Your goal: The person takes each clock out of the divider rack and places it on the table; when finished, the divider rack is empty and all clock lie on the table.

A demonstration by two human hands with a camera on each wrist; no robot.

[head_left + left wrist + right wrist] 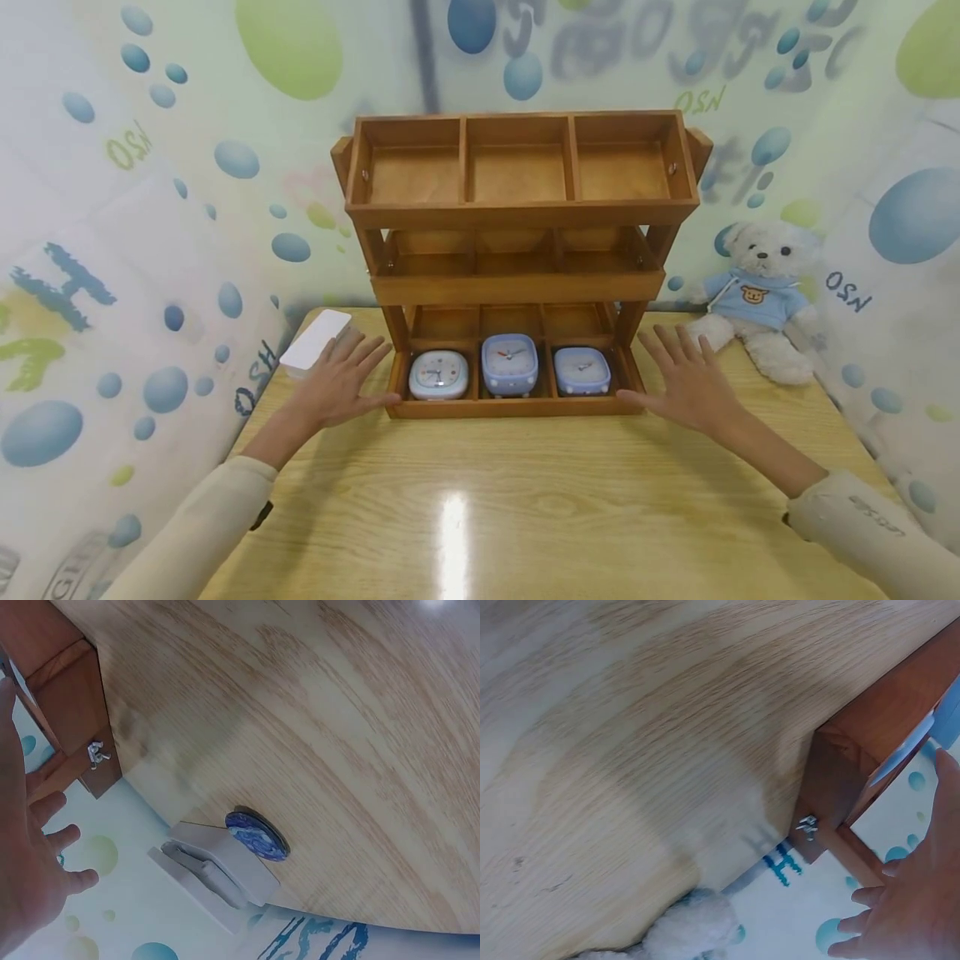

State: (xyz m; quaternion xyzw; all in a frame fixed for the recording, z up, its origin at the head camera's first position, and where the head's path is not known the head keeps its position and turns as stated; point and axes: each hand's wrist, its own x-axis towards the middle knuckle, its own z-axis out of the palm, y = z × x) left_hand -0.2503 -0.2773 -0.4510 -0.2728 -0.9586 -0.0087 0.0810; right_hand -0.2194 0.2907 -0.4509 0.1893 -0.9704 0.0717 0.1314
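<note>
A three-tier wooden shelf [525, 287] stands against the wall. Its bottom tier holds three alarm clocks, one per compartment: a white clock [438, 375] at left, a taller blue clock [510, 365] in the middle and a low blue clock [582, 371] at right. My left hand [341, 383] is spread at the bottom tier's left end, its thumb at the front corner. At the opposite end my right hand [686, 379] is spread likewise, thumb at the right corner. Neither hand grips anything. Whether the thumbs touch the wood I cannot tell.
A white box-like object [315, 340] lies behind my left hand; the left wrist view shows a blue patterned oval [257, 835] beside it. A white teddy bear [761, 300] in a blue hoodie sits at the right. Patterned walls enclose the wooden table [525, 500].
</note>
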